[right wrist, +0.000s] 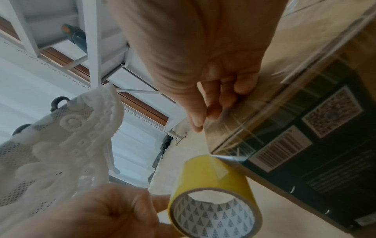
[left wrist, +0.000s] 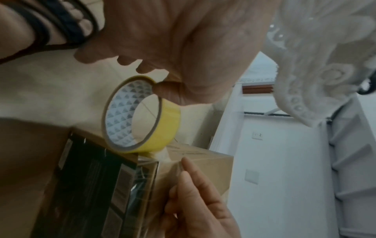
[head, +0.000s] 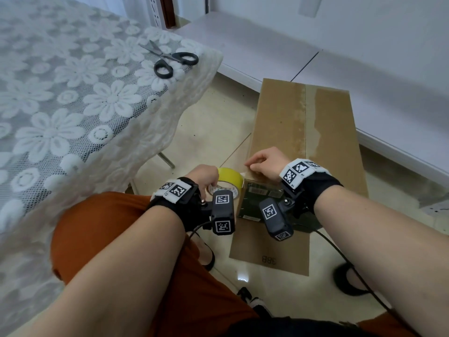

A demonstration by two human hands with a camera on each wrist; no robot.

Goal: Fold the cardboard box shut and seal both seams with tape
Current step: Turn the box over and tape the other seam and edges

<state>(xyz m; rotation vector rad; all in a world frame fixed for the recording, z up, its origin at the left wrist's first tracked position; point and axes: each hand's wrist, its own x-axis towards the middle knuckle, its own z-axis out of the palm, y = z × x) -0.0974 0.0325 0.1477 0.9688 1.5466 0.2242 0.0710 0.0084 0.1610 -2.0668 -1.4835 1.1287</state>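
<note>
A long brown cardboard box (head: pixel 301 132) lies on the floor with its flaps closed and old tape marks along the centre seam. Its near end face (head: pixel 262 200) is dark with printed labels. My left hand (head: pixel 206 175) holds the yellow tape roll (head: pixel 229 180) beside the box's near left corner, thumb inside the core (left wrist: pixel 167 90). A clear strip runs from the tape roll (right wrist: pixel 213 190) up to the box edge (right wrist: pixel 264 103). My right hand (head: pixel 264 161) rests on the box top, its fingertips (right wrist: pixel 213 111) pressing that strip onto the cardboard (left wrist: pixel 203 161).
Black-handled scissors (head: pixel 175 60) lie near the corner of the lace-covered table (head: pixel 73 105) on the left. A white low shelf (head: pixel 267 45) runs behind and right of the box. Orange-trousered legs and a black shoe (head: pixel 349 280) are near the box's front.
</note>
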